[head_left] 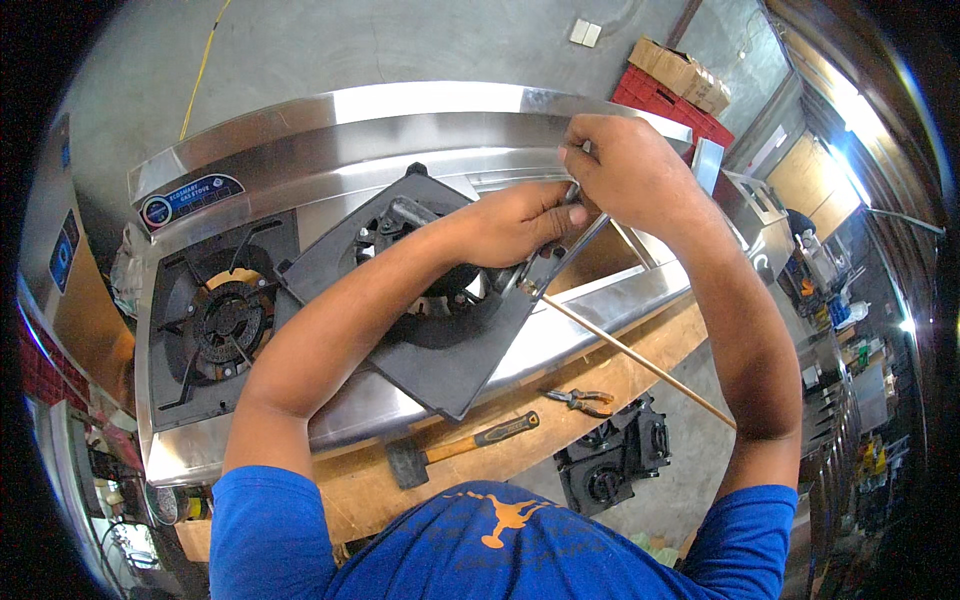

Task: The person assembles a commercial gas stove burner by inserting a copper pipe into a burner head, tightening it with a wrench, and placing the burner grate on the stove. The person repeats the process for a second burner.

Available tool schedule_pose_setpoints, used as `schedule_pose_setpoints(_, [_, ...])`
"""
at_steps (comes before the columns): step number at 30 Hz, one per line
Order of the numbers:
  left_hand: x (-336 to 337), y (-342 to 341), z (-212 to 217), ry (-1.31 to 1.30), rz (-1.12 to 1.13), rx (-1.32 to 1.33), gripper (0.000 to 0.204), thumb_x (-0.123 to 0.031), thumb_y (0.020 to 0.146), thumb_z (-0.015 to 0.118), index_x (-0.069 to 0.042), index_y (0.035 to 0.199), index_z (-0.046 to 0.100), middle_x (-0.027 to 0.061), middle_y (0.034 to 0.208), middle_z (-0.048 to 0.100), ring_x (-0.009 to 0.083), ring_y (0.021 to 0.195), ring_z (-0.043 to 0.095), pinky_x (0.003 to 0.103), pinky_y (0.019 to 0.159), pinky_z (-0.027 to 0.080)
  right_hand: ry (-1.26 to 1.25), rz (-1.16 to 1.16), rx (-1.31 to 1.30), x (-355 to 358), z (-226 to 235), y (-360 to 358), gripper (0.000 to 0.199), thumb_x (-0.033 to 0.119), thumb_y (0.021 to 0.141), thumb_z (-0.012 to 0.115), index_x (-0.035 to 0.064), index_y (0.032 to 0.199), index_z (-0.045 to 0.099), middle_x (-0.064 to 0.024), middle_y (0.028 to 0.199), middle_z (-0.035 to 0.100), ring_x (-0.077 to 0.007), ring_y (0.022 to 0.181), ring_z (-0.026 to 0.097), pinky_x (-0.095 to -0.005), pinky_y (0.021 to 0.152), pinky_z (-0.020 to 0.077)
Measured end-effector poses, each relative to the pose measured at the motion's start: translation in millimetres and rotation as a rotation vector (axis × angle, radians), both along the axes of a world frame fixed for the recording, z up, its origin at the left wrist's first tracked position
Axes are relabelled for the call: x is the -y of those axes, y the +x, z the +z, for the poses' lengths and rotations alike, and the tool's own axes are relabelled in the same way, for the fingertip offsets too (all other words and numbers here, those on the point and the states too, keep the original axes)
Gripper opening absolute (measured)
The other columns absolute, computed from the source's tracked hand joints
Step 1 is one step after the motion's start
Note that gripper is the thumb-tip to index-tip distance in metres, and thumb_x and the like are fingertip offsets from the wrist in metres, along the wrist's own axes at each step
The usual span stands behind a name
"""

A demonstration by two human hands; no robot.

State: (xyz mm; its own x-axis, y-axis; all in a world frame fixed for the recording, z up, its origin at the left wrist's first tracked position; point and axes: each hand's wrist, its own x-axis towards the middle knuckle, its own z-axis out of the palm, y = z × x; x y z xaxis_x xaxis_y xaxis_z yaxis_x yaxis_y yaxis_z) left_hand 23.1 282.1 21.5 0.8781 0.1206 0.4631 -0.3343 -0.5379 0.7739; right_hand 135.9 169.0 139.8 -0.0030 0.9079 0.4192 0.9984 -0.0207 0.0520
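My left hand (pixel 525 222) is closed in a pinch around a thin metal piece, over a dark cast-iron burner plate (pixel 465 365) set askew on the steel gas stove (pixel 400 130). Just above it, my right hand (pixel 630 172) is closed with the fingertips together. A bit of shiny metal shows at its fingers, but its kind is hidden. A slim metal bar (pixel 588 238) slants down from between the hands to a brass fitting (pixel 528 287). From there a copper-coloured pipe (pixel 640 360) runs out past the stove's front edge.
A second burner (pixel 230 318) sits at the stove's left. On the wooden bench (pixel 500 465) lie a hammer (pixel 460 447) and pliers (pixel 580 402). Black burner parts (pixel 610 455) lie lower down beyond the bench. A cardboard box (pixel 680 75) rests on a red crate (pixel 665 105) behind.
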Motion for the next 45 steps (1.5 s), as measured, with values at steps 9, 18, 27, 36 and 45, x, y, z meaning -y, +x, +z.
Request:
schedule_pose_setpoints(9, [4.3,-27.0,26.3,0.398,-0.132,-0.194,0.044,-0.043,0.102,0.055,-0.001,0.092,0.059,0.0131,0.078,0.060,0.0237,0.074,0.058,0.039,0.069,0.047,-0.277,-0.063,-0.477,14.0,15.9,-0.1,0.022,0.021,0.096,0.065,0.0007,0.105,0.066,-0.0054,0.074,0.066,-0.0130,0.064,0.066,-0.0283,0.059,0.0496])
schedule_pose_setpoints(18, [20.0,-52.2,43.4,0.585,0.000,-0.246,0.037,-0.037,0.098,0.059,0.000,0.097,0.059,0.0215,0.088,0.063,0.0403,0.082,0.061,0.049,0.075,0.047,0.012,0.060,-0.250,19.1,11.8,-3.8,0.023,0.021,0.091,0.068,-0.0010,0.097,0.069,-0.0131,0.073,0.067,-0.0213,0.068,0.068,-0.0352,0.066,0.0531])
schedule_pose_setpoints(27, [19.7,-59.5,51.4,0.518,0.049,-0.330,0.030,-0.031,0.095,0.065,-0.002,0.101,0.066,0.0179,0.098,0.068,0.0359,0.092,0.065,0.043,0.082,0.051,0.194,0.079,-0.268,28.0,7.9,-34.2,0.026,0.023,0.089,0.065,-0.0015,0.097,0.071,-0.0223,0.086,0.071,-0.0366,0.081,0.070,-0.0427,0.077,0.0541])
schedule_pose_setpoints(36, [21.3,-69.5,40.3,0.602,0.096,-0.106,0.020,-0.017,0.093,0.062,0.000,0.103,0.066,0.0195,0.094,0.070,0.0346,0.090,0.068,0.043,0.086,0.053,0.282,0.269,-0.609,49.8,-29.1,-68.4,0.017,0.013,0.083,0.063,0.0006,0.090,0.070,-0.0225,0.086,0.070,-0.0421,0.085,0.068,-0.0467,0.079,0.0544])
schedule_pose_setpoints(45, [23.9,-67.7,47.5,0.606,0.085,-0.191,0.023,-0.012,0.085,0.064,0.001,0.104,0.065,0.0216,0.100,0.071,0.0382,0.096,0.068,0.045,0.088,0.053,0.564,0.446,-0.663,75.9,-57.3,-72.4,0.011,0.004,0.085,0.070,0.0000,0.095,0.067,-0.0120,0.082,0.068,-0.0178,0.071,0.065,-0.0301,0.066,0.0520])
